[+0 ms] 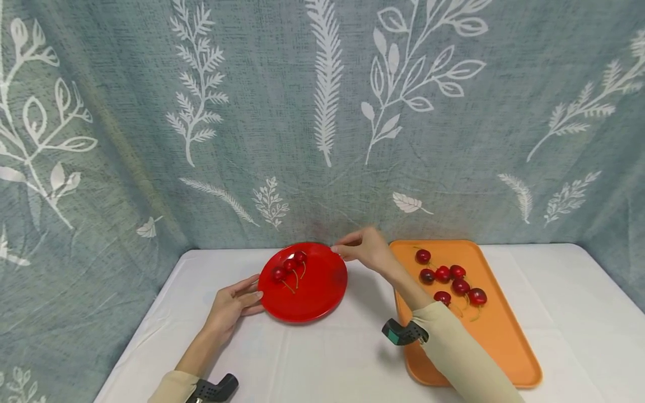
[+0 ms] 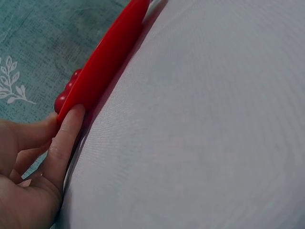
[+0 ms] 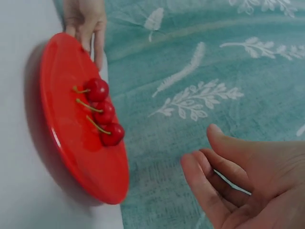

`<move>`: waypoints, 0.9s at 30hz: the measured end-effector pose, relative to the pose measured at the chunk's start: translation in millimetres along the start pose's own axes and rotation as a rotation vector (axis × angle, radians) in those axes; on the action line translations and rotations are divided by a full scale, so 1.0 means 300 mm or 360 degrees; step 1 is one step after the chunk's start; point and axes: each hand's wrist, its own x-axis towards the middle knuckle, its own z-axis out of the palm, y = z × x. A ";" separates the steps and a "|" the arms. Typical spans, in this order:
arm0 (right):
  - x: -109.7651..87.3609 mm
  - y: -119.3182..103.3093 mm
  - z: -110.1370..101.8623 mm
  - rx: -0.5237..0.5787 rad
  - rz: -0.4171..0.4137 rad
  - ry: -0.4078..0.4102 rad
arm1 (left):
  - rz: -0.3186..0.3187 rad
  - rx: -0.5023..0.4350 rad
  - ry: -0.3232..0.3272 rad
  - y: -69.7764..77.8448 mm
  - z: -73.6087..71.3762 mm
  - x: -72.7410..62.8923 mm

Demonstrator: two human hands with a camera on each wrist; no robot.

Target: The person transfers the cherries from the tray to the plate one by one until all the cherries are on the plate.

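Observation:
A round red plate [image 1: 312, 296] bears three cherries [image 1: 289, 265] with green stems, grouped near its far left side. My left hand [image 1: 229, 308] pinches the plate's left rim; in the left wrist view, one finger of that hand [image 2: 52, 157] lies against the plate's underside, close over the white cloth. At the plate's upper right rim is my right hand [image 1: 370, 249], thumb and fingers bent loosely. The right wrist view shows this hand [image 3: 257, 176] apart from the plate, with a gap between thumb and fingertips and nothing held.
An orange tray [image 1: 496, 341] with several dark red cherries [image 1: 461, 287] lies to the right, partly under my right forearm. White cloth [image 1: 322, 358] covers the table. Behind it hangs a teal curtain [image 1: 272, 112] with white leaf prints.

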 end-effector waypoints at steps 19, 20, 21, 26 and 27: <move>-0.108 0.058 -0.054 -0.0476 -0.0272 -0.0120 | 0.0034 0.0003 -0.0012 0.002 -0.006 0.002; -0.115 0.061 -0.061 -0.0486 -0.0245 -0.0120 | 0.0035 -0.0002 -0.0015 0.002 -0.005 0.001; -0.120 0.064 -0.069 -0.0496 -0.0220 -0.0120 | 0.0033 -0.0004 -0.0021 0.002 -0.004 0.000; -0.156 0.088 -0.108 -0.0571 -0.0154 -0.0077 | 0.0021 -0.0017 -0.0011 -0.001 0.000 -0.003; -0.164 0.094 -0.117 -0.0578 -0.0151 -0.0058 | 0.0024 -0.0015 -0.0014 -0.003 0.000 -0.004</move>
